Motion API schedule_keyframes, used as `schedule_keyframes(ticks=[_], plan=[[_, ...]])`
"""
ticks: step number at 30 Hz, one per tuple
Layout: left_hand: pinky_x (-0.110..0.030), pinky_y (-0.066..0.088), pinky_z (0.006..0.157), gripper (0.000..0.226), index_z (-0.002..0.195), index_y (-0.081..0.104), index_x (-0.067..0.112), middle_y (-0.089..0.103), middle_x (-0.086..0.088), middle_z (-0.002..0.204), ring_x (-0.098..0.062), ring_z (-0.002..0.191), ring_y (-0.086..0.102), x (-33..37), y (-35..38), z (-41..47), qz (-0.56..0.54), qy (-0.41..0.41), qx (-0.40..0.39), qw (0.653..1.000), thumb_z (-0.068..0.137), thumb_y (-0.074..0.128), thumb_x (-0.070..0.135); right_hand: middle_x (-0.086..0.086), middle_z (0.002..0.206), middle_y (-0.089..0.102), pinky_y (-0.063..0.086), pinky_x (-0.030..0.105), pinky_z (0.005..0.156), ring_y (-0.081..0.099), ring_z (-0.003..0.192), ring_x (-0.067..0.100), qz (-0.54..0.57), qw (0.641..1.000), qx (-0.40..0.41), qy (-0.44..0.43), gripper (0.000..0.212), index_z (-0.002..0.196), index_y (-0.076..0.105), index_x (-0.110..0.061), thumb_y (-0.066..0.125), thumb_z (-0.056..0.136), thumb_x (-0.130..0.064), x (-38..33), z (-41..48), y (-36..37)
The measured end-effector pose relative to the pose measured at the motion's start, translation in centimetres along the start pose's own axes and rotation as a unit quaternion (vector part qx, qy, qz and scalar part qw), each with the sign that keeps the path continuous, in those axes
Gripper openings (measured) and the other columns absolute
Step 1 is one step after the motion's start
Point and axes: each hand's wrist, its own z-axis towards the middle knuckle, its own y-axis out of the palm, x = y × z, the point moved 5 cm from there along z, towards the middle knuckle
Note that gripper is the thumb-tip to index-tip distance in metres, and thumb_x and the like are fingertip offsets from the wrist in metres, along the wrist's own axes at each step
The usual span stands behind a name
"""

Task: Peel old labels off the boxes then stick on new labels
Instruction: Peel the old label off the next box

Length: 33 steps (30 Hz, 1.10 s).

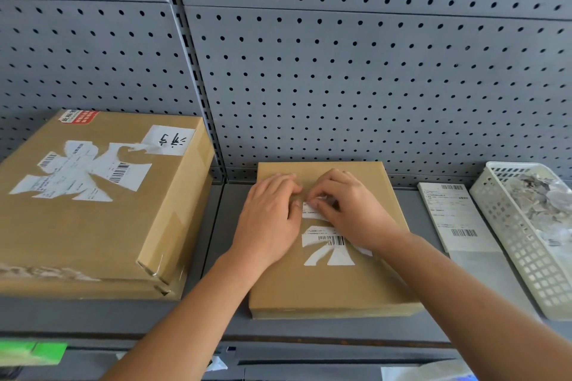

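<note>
A small flat brown cardboard box [328, 281] lies near the middle of the grey metal shelf [223, 213], its long axis running from the shelf's front edge back toward the grey perforated pegboard wall [340, 71]. The torn white paper old label [329, 241] is on the lid in 2 parts: a ragged barcode piece toward the front edge and, just behind it, a narrow strip [310, 213] lying crosswise. The left hand [269, 219] rests palm down on the left half of the lid, fingers nearly straight and holding nothing, apparently bracing the small box. The right hand [349, 210] has its fingers curled, the fingertips [315, 202] pinching at the strip; how far the paper has lifted cannot be told. The strip lies directly between the 2 hands, with the right hand on it. The peel therefore likely runs along the strip's length toward the left hand, and the barcode piece is next, just in front of the right wrist. At the shelf's left end sits a large brown cardboard box [93, 226] with its own ragged label scraps. Right of the small box lies a white printed new label sheet [452, 213]. At the right end is a white plastic lattice basket [526, 272] holding paper scraps.
</note>
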Motion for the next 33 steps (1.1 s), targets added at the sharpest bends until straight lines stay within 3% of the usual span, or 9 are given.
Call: schedule_keyframes(ticks=[4,7,12,17,20,24,27,30,33], plan=[[-0.032,0.026,0.12,0.026,0.125,0.06,0.02,0.05,0.01,0.147,-0.012,0.141,0.036,0.0,0.0,0.0,0.005,0.001,-0.001,1.0,0.101,0.052,0.021,-0.013,0.093,0.066,0.046,0.026,0.082,0.056,0.089,0.007,0.08,0.995,-0.008,0.062,0.011,0.092,0.069,-0.023,0.065,0.095,-0.013,0.4,-1.0,-0.7],[-0.034,0.026,0.12,0.027,0.127,0.059,0.021,0.049,0.009,0.148,-0.012,0.142,0.035,0.0,0.0,-0.1,0.007,-0.004,-0.004,1.0,0.101,0.052,0.021,-0.007,0.095,0.073,0.053,0.034,0.085,0.067,0.09,0.012,0.173,0.978,-0.012,0.116,0.013,0.094,0.067,-0.022,0.059,0.099,-0.013,0.9,-2.1,-1.2],[-0.032,0.024,0.121,0.027,0.127,0.059,0.021,0.049,0.01,0.148,-0.01,0.142,0.034,0.0,-0.1,-0.1,0.012,-0.002,-0.007,1.0,0.102,0.05,0.021,0.009,0.094,0.074,0.053,0.049,0.093,0.069,0.093,0.03,0.282,0.946,0.062,0.146,0.01,0.098,0.062,-0.013,0.053,0.102,-0.01,1.7,-2.9,-3.3],[-0.032,0.025,0.121,0.027,0.128,0.058,0.023,0.047,0.011,0.149,-0.01,0.142,0.032,0.0,0.0,-0.1,0.015,-0.008,-0.013,1.0,0.102,0.049,0.023,0.015,0.097,0.072,0.059,0.045,0.087,0.07,0.094,0.033,0.374,0.905,0.086,0.182,0.022,0.108,0.065,-0.012,0.047,0.103,-0.001,1.8,-3.5,-3.2],[-0.032,0.024,0.121,0.027,0.128,0.058,0.023,0.046,0.012,0.15,-0.009,0.143,0.032,0.1,0.0,-0.1,0.017,-0.009,-0.015,1.0,0.103,0.048,0.024,0.018,0.089,0.069,0.061,0.039,0.081,0.071,0.086,0.03,0.407,0.883,0.114,0.203,0.023,0.102,0.065,-0.004,0.043,0.104,0.0,1.6,-3.5,-3.7],[-0.033,0.025,0.121,0.026,0.127,0.057,0.024,0.047,0.012,0.15,-0.01,0.143,0.032,-0.1,0.1,-0.1,0.012,-0.01,-0.017,1.0,0.103,0.048,0.023,0.019,0.084,0.064,0.06,0.047,0.085,0.07,0.084,0.037,0.438,0.865,0.122,0.213,0.024,0.104,0.064,-0.001,0.04,0.106,-0.003,1.5,-3.4,-4.2],[-0.032,0.024,0.121,0.026,0.127,0.057,0.024,0.046,0.013,0.15,-0.009,0.143,0.032,0.0,0.1,-0.1,0.013,-0.011,-0.017,1.0,0.103,0.047,0.024,0.017,0.08,0.058,0.06,0.049,0.084,0.066,0.075,0.027,0.442,0.863,0.138,0.205,0.026,0.102,0.064,-0.001,0.039,0.106,-0.003,1.2,-3.3,-4.5],[-0.029,0.022,0.121,0.027,0.128,0.057,0.024,0.046,0.014,0.15,-0.007,0.143,0.03,0.1,0.1,-0.1,0.014,-0.012,-0.018,1.0,0.103,0.045,0.026,0.016,0.076,0.046,0.059,0.04,0.074,0.055,0.067,0.02,0.48,0.837,0.177,0.194,0.028,0.099,0.064,-0.006,0.038,0.106,-0.002,1.0,-2.7,-6.1],[-0.031,0.022,0.122,0.027,0.129,0.056,0.025,0.044,0.015,0.151,-0.007,0.144,0.029,0.0,0.0,-0.2,0.015,-0.014,-0.022,1.0,0.104,0.044,0.026,0.011,0.075,0.043,0.056,0.033,0.069,0.049,0.069,0.02,0.467,0.845,0.157,0.207,0.028,0.099,0.067,-0.007,0.04,0.103,-0.002,1.5,-2.3,-6.7]])
